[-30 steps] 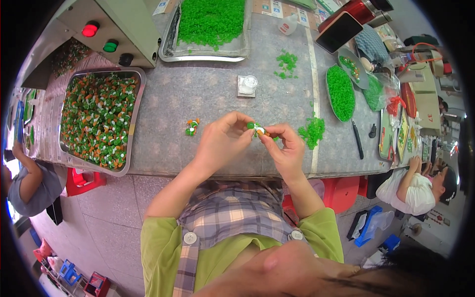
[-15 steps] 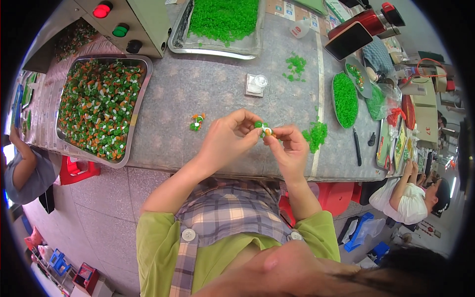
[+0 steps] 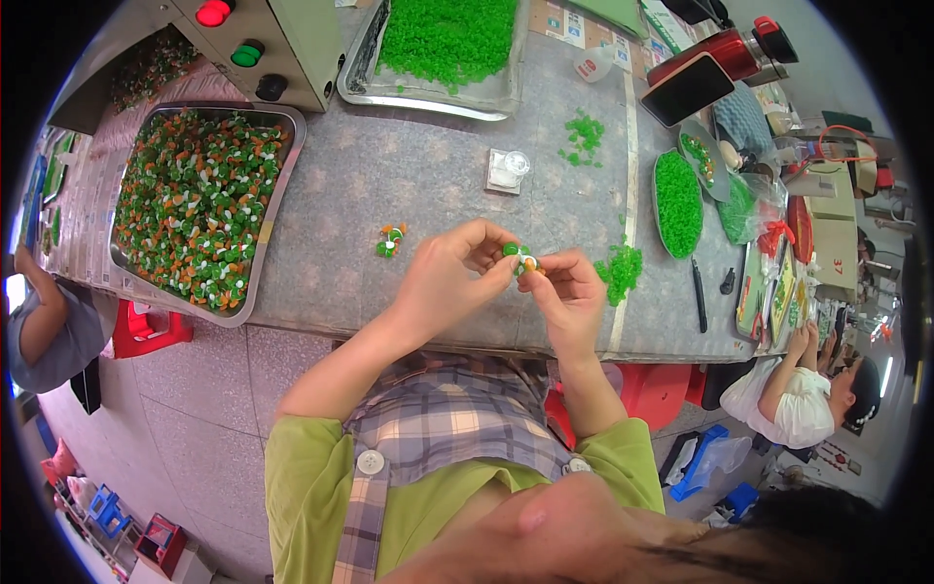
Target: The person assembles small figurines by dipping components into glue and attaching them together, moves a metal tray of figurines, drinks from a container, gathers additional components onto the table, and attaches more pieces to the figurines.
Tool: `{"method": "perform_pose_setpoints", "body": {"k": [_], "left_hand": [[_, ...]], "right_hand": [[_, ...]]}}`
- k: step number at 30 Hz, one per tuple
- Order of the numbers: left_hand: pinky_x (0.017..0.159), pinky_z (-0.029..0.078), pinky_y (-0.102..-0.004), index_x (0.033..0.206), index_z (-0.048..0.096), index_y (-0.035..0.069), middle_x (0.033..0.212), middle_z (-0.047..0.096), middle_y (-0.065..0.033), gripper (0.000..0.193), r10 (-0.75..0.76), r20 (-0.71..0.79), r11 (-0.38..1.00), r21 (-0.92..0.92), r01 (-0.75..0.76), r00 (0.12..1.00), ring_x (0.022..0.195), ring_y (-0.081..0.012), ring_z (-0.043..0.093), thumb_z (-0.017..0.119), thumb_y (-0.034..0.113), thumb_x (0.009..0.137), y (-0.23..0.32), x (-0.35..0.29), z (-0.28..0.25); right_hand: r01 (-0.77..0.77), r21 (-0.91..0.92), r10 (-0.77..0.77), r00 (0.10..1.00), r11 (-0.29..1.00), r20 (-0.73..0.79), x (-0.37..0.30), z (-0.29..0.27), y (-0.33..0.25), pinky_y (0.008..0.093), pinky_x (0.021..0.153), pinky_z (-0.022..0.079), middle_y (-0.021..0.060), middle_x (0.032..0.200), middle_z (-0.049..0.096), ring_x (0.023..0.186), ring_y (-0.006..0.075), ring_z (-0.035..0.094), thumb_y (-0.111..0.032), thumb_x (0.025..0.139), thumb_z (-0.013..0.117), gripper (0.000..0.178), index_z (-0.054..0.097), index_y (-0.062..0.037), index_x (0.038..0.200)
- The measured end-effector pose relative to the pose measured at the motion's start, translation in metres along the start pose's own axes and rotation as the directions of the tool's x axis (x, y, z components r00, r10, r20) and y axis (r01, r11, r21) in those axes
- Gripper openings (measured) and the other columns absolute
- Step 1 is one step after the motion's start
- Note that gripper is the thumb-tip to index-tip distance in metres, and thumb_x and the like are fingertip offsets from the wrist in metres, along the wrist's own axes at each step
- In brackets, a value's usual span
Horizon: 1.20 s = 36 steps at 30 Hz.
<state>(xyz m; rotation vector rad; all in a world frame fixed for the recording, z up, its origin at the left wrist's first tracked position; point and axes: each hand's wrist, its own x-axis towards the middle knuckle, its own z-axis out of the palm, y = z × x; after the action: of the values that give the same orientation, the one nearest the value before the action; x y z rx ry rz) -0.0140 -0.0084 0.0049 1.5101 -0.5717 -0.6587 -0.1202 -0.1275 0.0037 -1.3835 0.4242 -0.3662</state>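
Both hands meet above the table's near edge over one small green, white and orange plastic piece (image 3: pixel 524 260). My left hand (image 3: pixel 449 279) pinches its left side between thumb and fingertips. From the other side, my right hand (image 3: pixel 566 295) grips it with thumb and forefinger, hiding part of it. A small cluster of similar green, white and orange pieces (image 3: pixel 391 240) lies left of my left hand. Loose green beads (image 3: pixel 621 273) are heaped just beyond my right hand. Farther out sits a small white square block with a clear round cap (image 3: pixel 507 170).
A metal tray (image 3: pixel 275 200) at left is heaped with mixed-colour pieces; another tray (image 3: pixel 428 106) at the back holds green beads. To the right are a dish of green beads (image 3: pixel 678 204), a black pen-like tool (image 3: pixel 700 295) and a phone (image 3: pixel 687 91). Other people sit at both sides.
The view has shifted slightly. Both hands keep their pinch on the small piece, with hardly any finger movement visible.
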Motion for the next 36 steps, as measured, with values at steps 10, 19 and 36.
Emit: {"method": "perform_pose_setpoints", "body": {"k": [10, 19, 36], "left_hand": [[0.065, 0.047, -0.0207, 0.098, 0.054, -0.002, 0.086, 0.059, -0.0052, 0.018, -0.091, 0.108, 0.988, -0.113, 0.104, 0.990, 0.073, -0.0081, 0.056, 0.052, 0.004, 0.081, -0.0027, -0.0016, -0.0025], [0.061, 0.048, -0.0234, 0.090, 0.059, 0.001, 0.076, 0.063, -0.0073, 0.018, -0.088, 0.040, 0.985, -0.145, 0.093, 0.995, 0.067, -0.0118, 0.062, 0.060, 0.011, 0.074, -0.0069, -0.0003, 0.0015], [0.061, 0.044, -0.0187, 0.096, 0.053, -0.001, 0.083, 0.058, -0.0031, 0.018, -0.056, 0.086, 0.996, -0.058, 0.061, 0.995, 0.071, -0.0057, 0.054, 0.056, 0.004, 0.079, -0.0025, -0.0019, -0.0025]], "right_hand": [[-0.014, 0.024, 0.014, 0.999, 1.000, -0.029, 0.0008, 0.0006, -0.0023, 0.0212, 0.065, 0.043, 0.0058, 0.079, 0.059, 0.071, 0.0095, 0.055, 0.001, 0.076, 0.059, 0.011, 0.053, 0.0004, 0.085], [0.000, -0.011, -0.001, 1.000, 1.000, -0.028, -0.0001, 0.0013, -0.0005, 0.0218, 0.066, 0.043, 0.0057, 0.079, 0.058, 0.071, 0.0099, 0.055, 0.001, 0.076, 0.059, 0.011, 0.053, 0.0004, 0.085], [-0.002, 0.132, -0.001, 1.000, 0.991, 0.020, 0.0017, 0.0013, 0.0028, 0.0211, 0.064, 0.047, 0.0067, 0.081, 0.061, 0.070, 0.0095, 0.057, 0.000, 0.078, 0.058, 0.011, 0.053, 0.0001, 0.088]]}}
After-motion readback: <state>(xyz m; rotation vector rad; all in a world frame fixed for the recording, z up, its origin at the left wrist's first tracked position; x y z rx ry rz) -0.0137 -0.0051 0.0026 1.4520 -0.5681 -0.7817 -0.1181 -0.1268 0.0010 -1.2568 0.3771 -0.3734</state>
